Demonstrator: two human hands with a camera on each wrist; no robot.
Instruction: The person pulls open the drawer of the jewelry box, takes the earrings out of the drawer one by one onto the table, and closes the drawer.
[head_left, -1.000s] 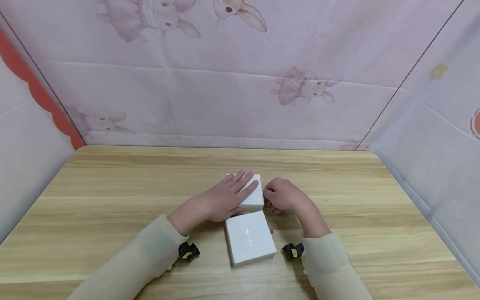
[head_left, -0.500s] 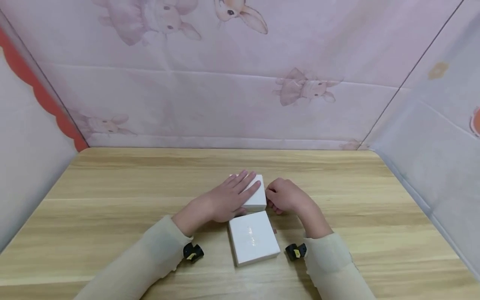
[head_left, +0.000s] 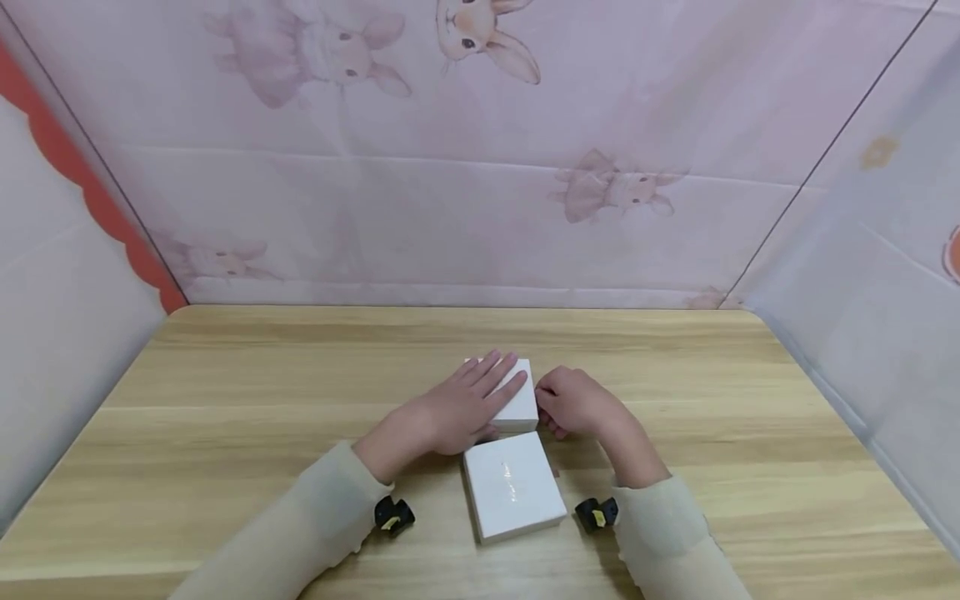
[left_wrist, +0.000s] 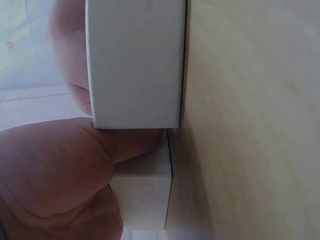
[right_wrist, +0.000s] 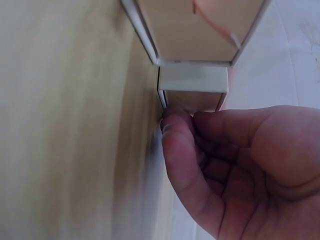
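Two flat white drawer-style boxes lie one behind the other on the table. My left hand rests on top of the far box with its fingers straight and slightly spread, the thumb down along the near side. At that box's right end, my right hand has thumb and forefinger pinched together against the brownish drawer face. The pull tab they pinch is hidden by the fingertips. Closer to me is the near box, gold lettering on its lid, touched by neither hand. Its brown ribbon tab sticks out on the right.
The wood-grain table reaches back to a pink curtain printed with rabbits. White side panels flank it. A black wrist camera sits at the left cuff and another black camera at the right cuff.
The head view has shifted, so everything appears slightly lower and further right. Both hands keep the same place on the far box, and neither box has visibly moved on the table.
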